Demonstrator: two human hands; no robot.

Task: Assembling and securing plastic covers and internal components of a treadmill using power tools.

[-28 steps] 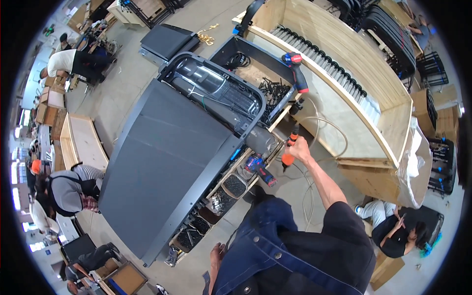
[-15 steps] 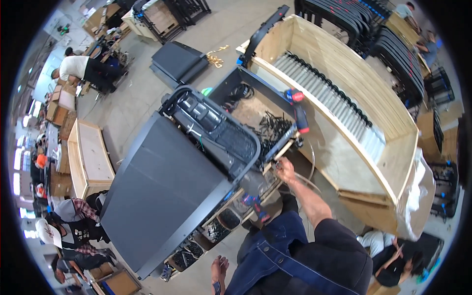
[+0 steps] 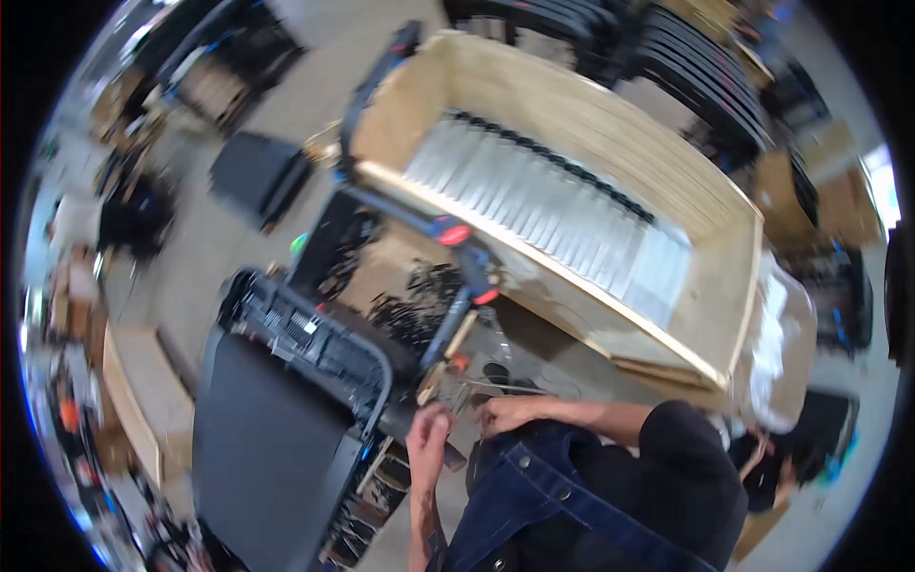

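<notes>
My left hand is raised by the near corner of the workbench, its fingers curled in. Close to its right, my right hand is also closed, in front of my apron. Motion blur hides what either one holds. A thin pale hose runs just beyond my right hand. Left of my hands lies a large dark grey moulded cover, beside a black moulded tray-like part. Behind them is a dark box with loose black pieces, and a red and blue power tool lies at its right edge.
A long wooden crate with rows of pale ribbed parts stands on the right. Small bins sit along the bench's near side. Another grey cover and a wooden tray are on the floor at left. A person is at lower right.
The view has swung right and is blurred. My left hand has come up from the lower edge, and my right hand has drawn back from the bench edge, so they are now close together.
</notes>
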